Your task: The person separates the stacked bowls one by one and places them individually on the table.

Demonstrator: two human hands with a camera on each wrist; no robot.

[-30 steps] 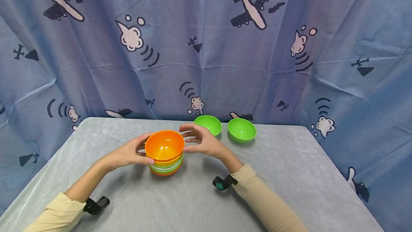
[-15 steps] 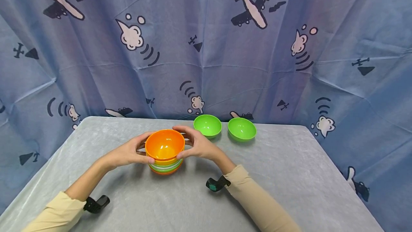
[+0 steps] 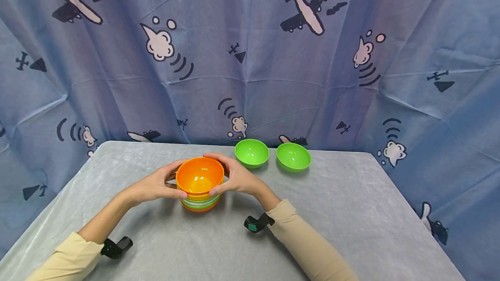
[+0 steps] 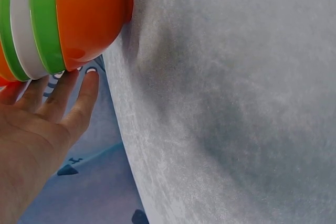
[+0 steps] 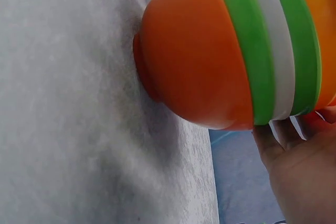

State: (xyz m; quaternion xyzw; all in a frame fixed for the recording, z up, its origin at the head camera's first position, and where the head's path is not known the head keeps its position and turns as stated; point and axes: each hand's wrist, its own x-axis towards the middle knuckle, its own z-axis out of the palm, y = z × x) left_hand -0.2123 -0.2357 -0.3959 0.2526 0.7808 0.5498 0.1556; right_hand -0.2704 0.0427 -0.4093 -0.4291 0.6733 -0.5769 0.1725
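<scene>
A stack of nested bowls [image 3: 200, 177] stands upright on the grey table, an orange bowl on top. Lower down, green and white rims show above an orange bottom bowl [image 5: 194, 56], whose foot meets the cloth. From the left, my left hand [image 3: 158, 183] holds the stack, its thumb on the near side below the top rim and its fingers round the far side. My right hand [image 3: 240, 177] grips the opposite side the same way, thumb in front. In the left wrist view the fingertips [image 4: 90, 77] touch the rims; the thumb is out of sight there.
Two separate green bowls, the left one [image 3: 251, 154] and the right one [image 3: 294, 158], sit upright near the table's back edge. A blue curtain [image 3: 250, 55] printed with planes hangs behind. Grey cloth [image 3: 351, 220] covers the table.
My right hand has come in from the right and taken hold of the stack, its thumb sliding along the near side. My left hand and the bowls have stayed in place.
</scene>
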